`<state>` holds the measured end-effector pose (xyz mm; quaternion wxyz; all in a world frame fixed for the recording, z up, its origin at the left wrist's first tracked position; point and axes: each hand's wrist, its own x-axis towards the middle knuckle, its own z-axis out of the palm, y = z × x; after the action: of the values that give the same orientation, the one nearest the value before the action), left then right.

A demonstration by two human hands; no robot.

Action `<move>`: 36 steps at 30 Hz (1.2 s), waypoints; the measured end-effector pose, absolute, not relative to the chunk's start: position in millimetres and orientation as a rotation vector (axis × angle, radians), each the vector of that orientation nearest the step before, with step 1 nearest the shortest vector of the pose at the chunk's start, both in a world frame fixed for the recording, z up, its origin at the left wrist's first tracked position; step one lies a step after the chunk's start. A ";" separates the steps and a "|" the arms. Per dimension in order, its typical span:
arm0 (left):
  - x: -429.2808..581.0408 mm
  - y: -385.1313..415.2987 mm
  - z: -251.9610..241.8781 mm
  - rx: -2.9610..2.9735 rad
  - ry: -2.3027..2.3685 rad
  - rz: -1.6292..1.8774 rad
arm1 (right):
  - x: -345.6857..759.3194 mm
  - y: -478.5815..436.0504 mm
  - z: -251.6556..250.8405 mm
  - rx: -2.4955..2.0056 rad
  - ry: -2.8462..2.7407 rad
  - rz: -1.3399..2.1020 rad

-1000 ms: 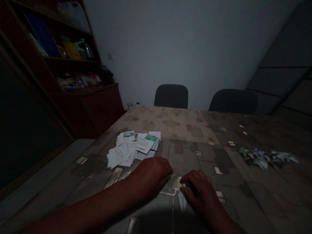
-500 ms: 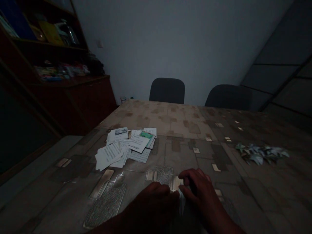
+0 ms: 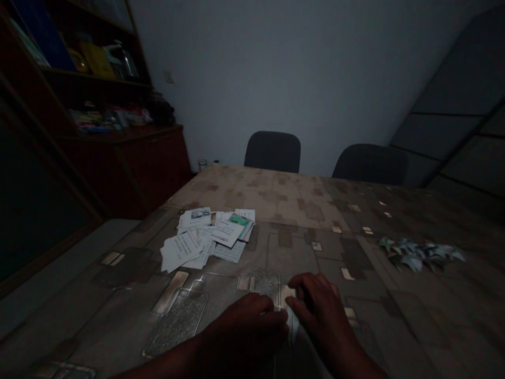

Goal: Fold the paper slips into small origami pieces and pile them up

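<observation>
Both my hands rest close together on the patterned table (image 3: 300,210) near its front edge. My left hand (image 3: 252,326) is curled, its fingertips pressing a small pale piece of paper (image 3: 292,327) that shows between the two hands. My right hand (image 3: 319,310) has its fingers bent down onto the same paper. Most of the paper is hidden under the hands. The room is dim.
A loose pile of printed paper slips (image 3: 209,237) lies left of centre. A heap of small folded paper pieces (image 3: 420,253) sits at the right. Two dark chairs (image 3: 272,151) stand at the far edge. A wooden cabinet with shelves (image 3: 98,116) is at the left.
My left hand has drawn back toward me and closed in on the right hand over the paper. The view shifted slightly; the right hand stayed almost in place.
</observation>
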<state>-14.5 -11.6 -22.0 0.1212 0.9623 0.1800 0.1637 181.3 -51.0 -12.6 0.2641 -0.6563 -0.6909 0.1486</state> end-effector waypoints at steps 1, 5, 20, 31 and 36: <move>-15.4 -10.8 -24.4 2.794 0.519 0.476 | 181.1 -51.1 -12.5 -1.775 -1.868 0.399; -17.3 -10.6 -32.0 2.801 0.472 0.506 | 180.4 -51.9 -12.0 -1.778 -1.874 0.378; -21.8 -11.2 -23.2 2.806 0.502 0.394 | 182.1 -50.6 -15.9 -1.780 -1.899 0.350; -22.7 -11.1 -7.2 2.809 0.477 0.399 | 199.8 -58.7 -4.5 -1.613 -2.082 0.521; -26.0 -8.9 0.9 2.920 0.291 0.385 | 206.6 -60.7 -0.3 -1.578 -2.120 0.621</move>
<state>-26.0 -8.9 0.9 0.0909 0.9826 0.0978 0.1294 206.6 -60.7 -0.3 0.2118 -0.5682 -0.7631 0.2236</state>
